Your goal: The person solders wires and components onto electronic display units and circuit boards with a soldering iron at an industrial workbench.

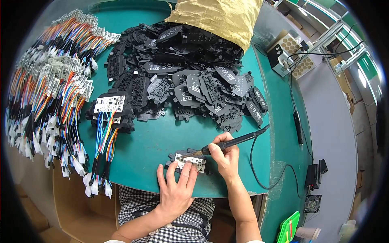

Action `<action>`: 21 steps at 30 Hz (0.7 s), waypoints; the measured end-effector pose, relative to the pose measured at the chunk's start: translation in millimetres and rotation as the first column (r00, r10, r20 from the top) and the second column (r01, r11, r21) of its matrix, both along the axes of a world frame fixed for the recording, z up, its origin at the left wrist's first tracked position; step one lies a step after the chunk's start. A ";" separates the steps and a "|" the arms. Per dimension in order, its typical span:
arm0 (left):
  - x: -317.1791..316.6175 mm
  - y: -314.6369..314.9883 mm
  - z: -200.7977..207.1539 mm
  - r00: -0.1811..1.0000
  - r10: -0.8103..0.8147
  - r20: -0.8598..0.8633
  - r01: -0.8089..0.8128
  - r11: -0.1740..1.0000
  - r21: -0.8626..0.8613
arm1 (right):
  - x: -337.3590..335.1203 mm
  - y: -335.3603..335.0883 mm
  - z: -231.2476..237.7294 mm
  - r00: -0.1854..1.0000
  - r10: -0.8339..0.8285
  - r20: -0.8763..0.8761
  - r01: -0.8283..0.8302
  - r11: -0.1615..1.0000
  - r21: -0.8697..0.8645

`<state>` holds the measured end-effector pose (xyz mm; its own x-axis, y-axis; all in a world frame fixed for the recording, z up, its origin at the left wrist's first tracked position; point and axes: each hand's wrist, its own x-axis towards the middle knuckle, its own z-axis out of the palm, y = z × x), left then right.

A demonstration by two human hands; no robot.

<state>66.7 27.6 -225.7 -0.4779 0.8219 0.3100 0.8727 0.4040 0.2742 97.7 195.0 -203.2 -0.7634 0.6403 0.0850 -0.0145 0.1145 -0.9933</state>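
Note:
My right hand [226, 158] is closed around the dark handle of a soldering iron [239, 140], held like a pen. The iron's tip points left and comes down at the upper left part of a white circuit board [197, 162]. That board lies in a black plastic housing [189, 153] near the table's front edge. My left hand [177, 194] rests with its fingers stretched and apart, fingertips on the near side of the board and housing. Those fingers partly hide the board. Whether the tip touches it, I cannot tell.
A heap of black display housings [162, 67] spills from a yellow sack [219, 18]. Bundles of wired circuit boards [52, 93] crowd the left. Finished-looking wired boards [109, 104] stack beside the heap. The iron's cord [252, 162] loops right; a dark tool [298, 127] and small fan [312, 203] stand there.

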 end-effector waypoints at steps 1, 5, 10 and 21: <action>-0.1 -0.2 0.0 1.000 0.004 0.000 -0.004 1.000 0.006 | -0.3 -0.4 0.0 1.000 0.000 0.000 0.000 1.000 0.001; 1.0 1.8 -1.3 1.000 0.008 -0.022 -0.008 1.000 0.015 | 1.5 0.4 -0.9 1.000 0.002 -0.005 -0.002 1.000 -0.004; 0.2 0.8 -0.2 1.000 0.001 0.003 -0.001 1.000 0.002 | 0.9 0.1 -0.1 1.000 0.004 0.009 -0.004 1.000 0.003; 0.0 1.2 0.9 1.000 0.006 -0.015 -0.006 1.000 0.011 | 2.1 0.3 -1.0 1.000 -0.004 -0.029 0.004 1.000 0.015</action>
<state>66.7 28.8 -224.7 -0.4780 0.8155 0.3262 0.8743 0.4063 0.2655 99.8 195.2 -204.2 -0.7580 0.6417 0.1165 -0.0427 0.1295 -0.9907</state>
